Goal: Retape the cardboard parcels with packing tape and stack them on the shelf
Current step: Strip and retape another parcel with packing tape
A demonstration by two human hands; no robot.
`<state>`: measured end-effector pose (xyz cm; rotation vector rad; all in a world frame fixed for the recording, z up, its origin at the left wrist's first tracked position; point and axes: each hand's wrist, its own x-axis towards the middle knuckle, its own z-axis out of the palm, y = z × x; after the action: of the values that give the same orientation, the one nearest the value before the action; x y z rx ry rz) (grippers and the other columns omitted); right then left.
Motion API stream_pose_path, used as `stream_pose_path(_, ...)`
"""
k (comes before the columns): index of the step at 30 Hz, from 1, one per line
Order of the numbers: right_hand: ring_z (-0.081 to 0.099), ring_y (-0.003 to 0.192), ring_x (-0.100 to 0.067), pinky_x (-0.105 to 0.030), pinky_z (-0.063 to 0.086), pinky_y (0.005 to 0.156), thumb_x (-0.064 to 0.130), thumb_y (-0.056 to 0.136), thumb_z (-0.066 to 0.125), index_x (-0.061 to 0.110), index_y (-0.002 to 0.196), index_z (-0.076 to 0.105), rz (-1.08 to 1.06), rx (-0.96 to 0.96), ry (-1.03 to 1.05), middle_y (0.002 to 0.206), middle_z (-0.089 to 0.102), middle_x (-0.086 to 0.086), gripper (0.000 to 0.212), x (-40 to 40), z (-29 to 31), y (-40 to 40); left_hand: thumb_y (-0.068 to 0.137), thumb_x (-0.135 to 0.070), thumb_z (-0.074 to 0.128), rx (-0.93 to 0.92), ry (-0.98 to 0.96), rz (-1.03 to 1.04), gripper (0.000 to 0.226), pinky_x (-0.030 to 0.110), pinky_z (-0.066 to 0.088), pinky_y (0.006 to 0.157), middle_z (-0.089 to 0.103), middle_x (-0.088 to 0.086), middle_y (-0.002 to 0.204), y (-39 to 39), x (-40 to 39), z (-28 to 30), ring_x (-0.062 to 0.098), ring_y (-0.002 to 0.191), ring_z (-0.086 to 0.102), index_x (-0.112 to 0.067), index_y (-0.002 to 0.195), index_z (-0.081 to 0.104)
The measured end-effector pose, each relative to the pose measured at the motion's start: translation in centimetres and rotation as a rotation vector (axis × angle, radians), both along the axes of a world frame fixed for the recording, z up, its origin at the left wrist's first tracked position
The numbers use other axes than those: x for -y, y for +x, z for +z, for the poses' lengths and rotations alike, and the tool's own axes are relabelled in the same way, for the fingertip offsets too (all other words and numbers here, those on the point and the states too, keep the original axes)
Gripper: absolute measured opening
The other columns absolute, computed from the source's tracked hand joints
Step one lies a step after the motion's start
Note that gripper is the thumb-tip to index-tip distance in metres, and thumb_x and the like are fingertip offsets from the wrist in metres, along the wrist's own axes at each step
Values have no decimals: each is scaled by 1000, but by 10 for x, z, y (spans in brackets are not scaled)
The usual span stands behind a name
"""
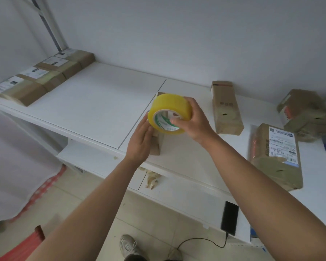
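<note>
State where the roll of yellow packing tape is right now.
In the head view the tape roll is at centre, held up by the right hand above a small cardboard parcel on the white shelf, with the left hand beside it.

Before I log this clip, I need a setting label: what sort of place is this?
Probably a small parcel sorting or storage room: labelled parcels lined along a white shelf, more parcels loose nearby, and a tape roll in the right hand.

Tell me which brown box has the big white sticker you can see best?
The flat parcel nearest the person's right arm, at the shelf's front right. Its white label faces up; the other boxes beside it show plain cardboard.
</note>
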<state>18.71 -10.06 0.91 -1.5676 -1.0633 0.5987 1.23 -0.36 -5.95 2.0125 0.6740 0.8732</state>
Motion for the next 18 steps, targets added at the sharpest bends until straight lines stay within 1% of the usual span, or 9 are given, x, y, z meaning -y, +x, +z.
stream_pose_path(2, 63, 107, -17, -36, 56, 88, 29, 71, 78, 30, 121, 51, -54, -89, 52, 116, 61, 1, 57, 3, -8, 0, 100, -57, 34, -145, 114, -21, 48, 42, 38, 114, 29, -17, 160, -3, 1, 3, 7, 144, 34, -47, 148, 34)
stream_pose_path(4, 63, 109, -16, -35, 57, 88, 29, 72, 78, 35, 119, 51, -84, -129, 76, 118, 61, 2, 54, 7, -14, 3, 89, -69, 43, -287, 260, 8, 70, 31, 48, 97, 22, -22, 161, -3, 2, 6, 8, 135, 44, -42, 153, 29)
stream_pose_path(6, 62, 111, -17, -31, 57, 86, 25, 73, 79, 35, 122, 50, -73, -181, 114, 123, 59, 0, 58, 10, -19, 4, 85, -67, 49, -324, 404, 33, 79, 31, 54, 78, 25, -17, 161, 0, 3, 4, 17, 118, 58, -34, 154, 30)
stream_pose_path(9, 63, 108, -17, -28, 55, 82, 21, 72, 79, 30, 123, 52, -87, -250, 126, 120, 61, -5, 58, 15, -36, -1, 91, -55, 52, -273, 524, 47, 72, 28, 51, 61, 36, -7, 158, 3, -1, -2, 23, 92, 67, -23, 153, 36)
stream_pose_path(11, 64, 104, -21, -37, 57, 82, 25, 73, 81, 22, 115, 56, -121, -256, 79, 111, 64, -6, 49, 15, -48, -5, 93, -53, 52, -275, 542, 72, 69, 26, 48, 57, 39, -5, 156, 2, -2, -6, 24, 81, 68, -19, 152, 38)
stream_pose_path(13, 64, 101, -26, -47, 58, 83, 25, 74, 81, 15, 110, 57, -137, -229, 39, 106, 63, -10, 44, 13, -50, -7, 95, -55, 48, -296, 558, 90, 68, 30, 52, 56, 41, -5, 155, -1, -3, -9, 25, 82, 68, -19, 152, 38)
stream_pose_path(16, 65, 87, -10, -37, 58, 74, 15, 78, 81, 10, 102, 57, -134, -120, -2, 96, 65, -7, 35, 9, -40, -1, 96, -58, 44, -319, 596, 117, 65, 32, 52, 53, 48, -3, 150, -2, -5, -9, 27, 78, 68, -18, 147, 44)
stream_pose_path(17, 66, 87, -10, -36, 58, 72, 16, 76, 81, 9, 101, 57, -121, -109, -4, 96, 65, -7, 35, 10, -38, 3, 96, -58, 44, -316, 609, 125, 64, 31, 50, 51, 49, -3, 149, -1, -4, -9, 27, 75, 68, -19, 146, 45)
stream_pose_path(18, 67, 91, -15, -39, 60, 73, 19, 74, 80, 9, 101, 56, -110, -109, -6, 98, 66, -10, 38, 12, -37, 6, 96, -57, 43, -311, 624, 128, 62, 29, 49, 50, 50, -3, 148, 0, -3, -9, 26, 72, 67, -20, 146, 44)
